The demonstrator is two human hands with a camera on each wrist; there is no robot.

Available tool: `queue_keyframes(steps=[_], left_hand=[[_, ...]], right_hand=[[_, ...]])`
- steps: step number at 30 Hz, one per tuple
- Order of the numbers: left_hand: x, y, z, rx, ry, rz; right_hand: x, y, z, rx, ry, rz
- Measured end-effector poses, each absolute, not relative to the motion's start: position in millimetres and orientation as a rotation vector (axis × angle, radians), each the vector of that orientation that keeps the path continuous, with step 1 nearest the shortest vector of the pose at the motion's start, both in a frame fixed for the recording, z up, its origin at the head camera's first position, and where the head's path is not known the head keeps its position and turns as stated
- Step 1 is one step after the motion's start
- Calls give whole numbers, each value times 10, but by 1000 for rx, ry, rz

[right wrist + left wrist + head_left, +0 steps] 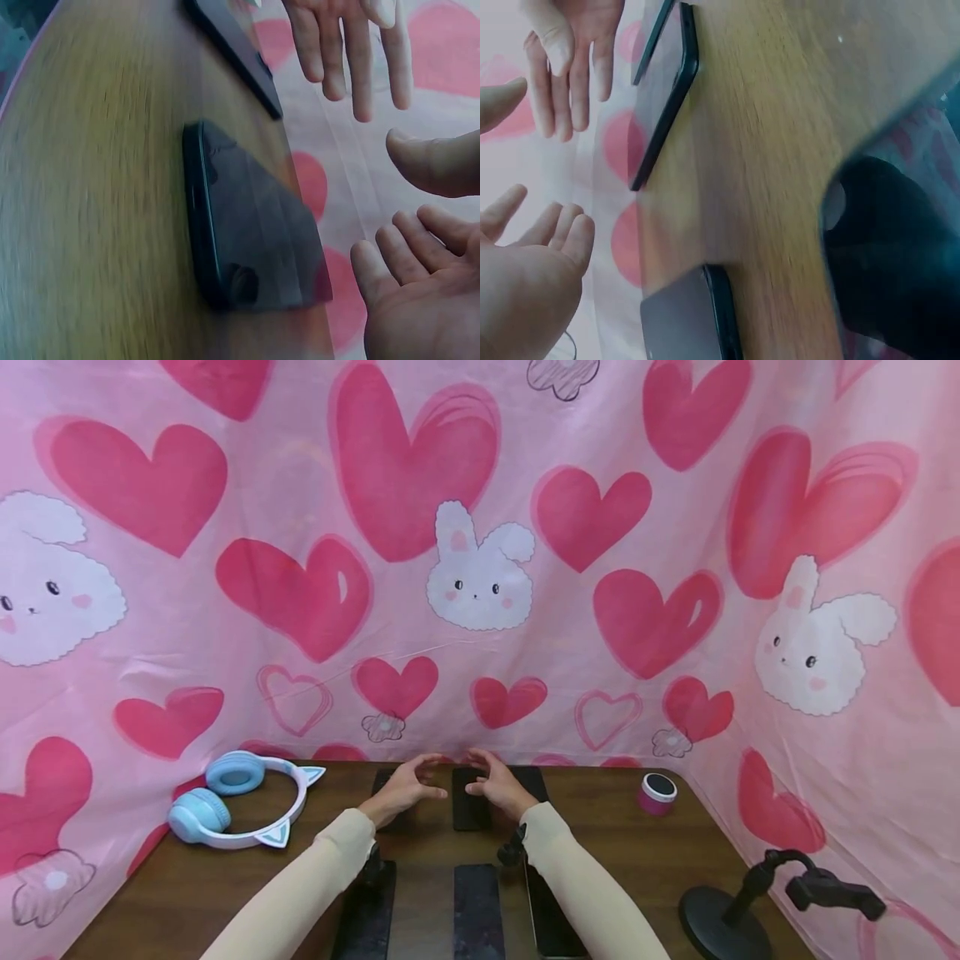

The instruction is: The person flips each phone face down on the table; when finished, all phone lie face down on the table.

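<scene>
Head view: a sloppy grab could shove the middle phone (470, 814) into the cloth (450, 647), since it's right by the back edge. It's partly hidden by the right hand (501, 789), left hand (402, 791) alongside.

Left wrist: both loosely open, nothing held.

Right wrist: visible gap, nearest phone (255, 225) untouched.

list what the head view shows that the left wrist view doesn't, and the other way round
Only the head view: the blue cat-ear headphones, the pink jar, the black stand, the rabbit prints and the cream sleeves.

Only the left wrist view: the palm of the left hand, and a dark shape past the table's edge, too unclear to name.

Both: left hand and right hand, black phones, the wooden table and the pink heart-print cloth.
</scene>
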State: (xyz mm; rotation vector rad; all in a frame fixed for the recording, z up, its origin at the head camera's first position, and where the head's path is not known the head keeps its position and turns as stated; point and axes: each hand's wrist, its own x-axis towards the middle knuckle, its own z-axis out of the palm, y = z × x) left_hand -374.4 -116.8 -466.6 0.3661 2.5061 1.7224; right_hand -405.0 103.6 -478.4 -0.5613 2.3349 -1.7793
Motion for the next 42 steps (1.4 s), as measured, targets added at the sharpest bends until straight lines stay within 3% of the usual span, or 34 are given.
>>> queue_keyframes(steps=[11,42], left_hand=[[-3767,-1006,-4818,284,2555,1612],[-3824,-930,-4915,226,2367,1669]], right_hand=[[-4024,1239,-4892,-390,2419,-1602],[-4004,1151,-4868,-356,2465,-1422]])
